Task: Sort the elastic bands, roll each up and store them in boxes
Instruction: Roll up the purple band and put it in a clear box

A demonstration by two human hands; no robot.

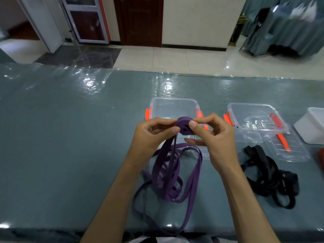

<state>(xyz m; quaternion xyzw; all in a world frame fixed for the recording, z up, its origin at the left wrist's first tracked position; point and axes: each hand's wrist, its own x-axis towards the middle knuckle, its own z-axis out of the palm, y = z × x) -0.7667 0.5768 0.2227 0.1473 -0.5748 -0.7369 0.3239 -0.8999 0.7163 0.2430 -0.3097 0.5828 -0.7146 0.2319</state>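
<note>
A purple elastic band is partly wound into a small roll (184, 126), held above the table between both hands. My left hand (152, 135) pinches the roll's left side. My right hand (213, 137) pinches its right side with thumb and fingers. The band's loose length (168, 174) hangs down and lies in tangled loops on the table, reaching the near edge. Directly behind the roll stands a clear plastic box (173, 106) with orange clips. A second clear box (254, 120) stands to the right. A heap of black elastic bands (266, 174) lies at the right.
A clear lid (289, 148) with an orange clip lies beside the second box. A white box (313, 127) sits at the far right edge, a red object (320, 158) below it. The table has a glossy grey-green cover (70, 137). Tiled floor lies beyond.
</note>
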